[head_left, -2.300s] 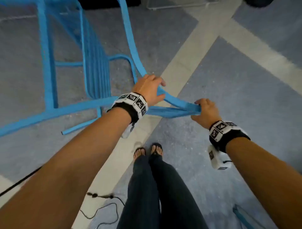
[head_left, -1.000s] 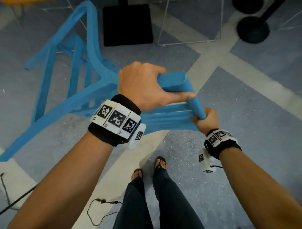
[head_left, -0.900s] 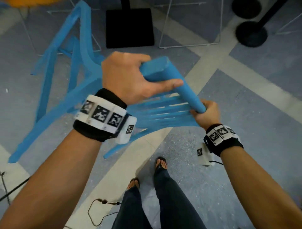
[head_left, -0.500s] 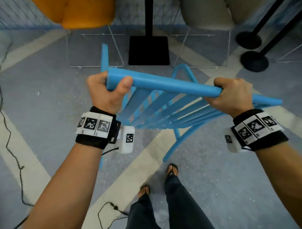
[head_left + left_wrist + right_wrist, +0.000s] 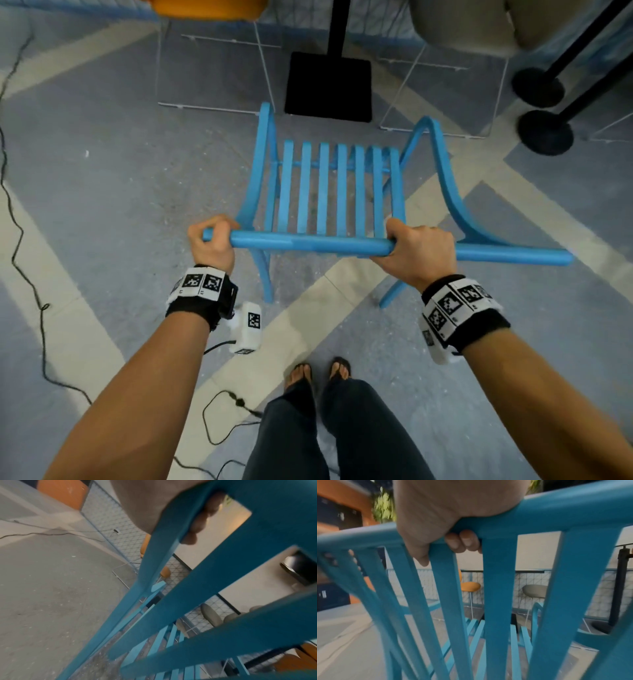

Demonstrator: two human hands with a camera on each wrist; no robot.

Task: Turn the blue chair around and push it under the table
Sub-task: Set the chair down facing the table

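The blue chair (image 5: pixel 329 192) stands upright in front of me with its slatted seat facing away, toward the black square table base (image 5: pixel 329 87). My left hand (image 5: pixel 210 245) grips the left end of the chair's top back rail, and my right hand (image 5: pixel 416 255) grips the same rail further right. In the left wrist view the fingers (image 5: pixel 202 519) curl round the blue chair's rail (image 5: pixel 223 566). The right wrist view shows fingers (image 5: pixel 462 540) wrapped under the chair's rail (image 5: pixel 556 515). The tabletop is out of view.
An orange chair (image 5: pixel 209 7) and a grey chair (image 5: pixel 459 27) on white wire legs flank the table base. Two round black stand bases (image 5: pixel 544 132) sit at the right. A black cable (image 5: pixel 20 219) trails along the left floor. My feet (image 5: pixel 320 371) stand behind the chair.
The chair has swung round from tilted and sideways to upright with its back toward me. Both hands kept hold of the top rail and came level; my right hand now sits further in from the rail's right end.
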